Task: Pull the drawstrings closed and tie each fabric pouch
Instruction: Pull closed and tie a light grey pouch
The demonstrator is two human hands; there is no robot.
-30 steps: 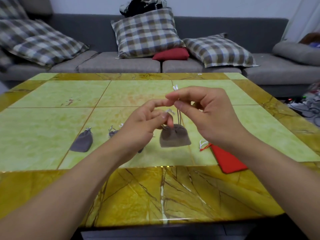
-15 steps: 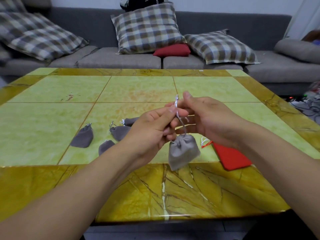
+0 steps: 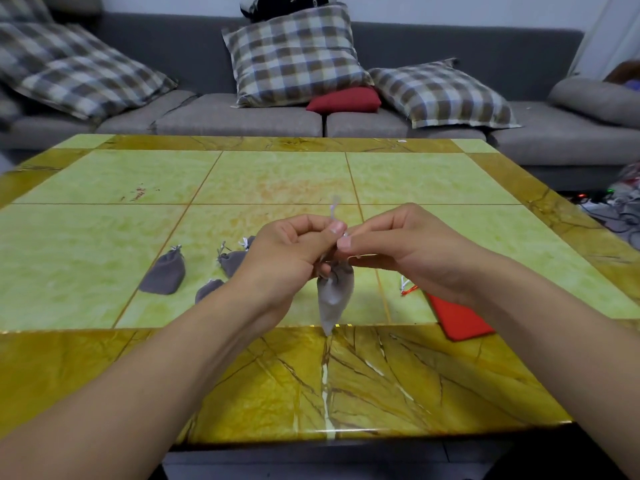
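A small grey fabric pouch (image 3: 335, 296) hangs in the air above the table's near edge, its neck gathered. My left hand (image 3: 287, 258) and my right hand (image 3: 401, 247) meet just above it, both pinching its white drawstring (image 3: 334, 211), whose end sticks up between the fingertips. Other grey pouches lie on the table to the left: one (image 3: 164, 276) apart, one (image 3: 232, 261) beside my left hand, one (image 3: 207, 289) partly hidden by my left wrist. A flat red pouch (image 3: 457, 317) with an orange and white cord lies under my right forearm.
The yellow-green tiled table (image 3: 277, 178) has a brown marbled border. A grey sofa (image 3: 242, 116) with checked cushions and a red cushion (image 3: 346, 98) stands behind it. Cables lie on the floor at the far right (image 3: 620, 213).
The grey pouch has been lifted off the table and now hangs narrower and closer to me. Both hands have drawn together above its neck, fingertips touching on the drawstring.
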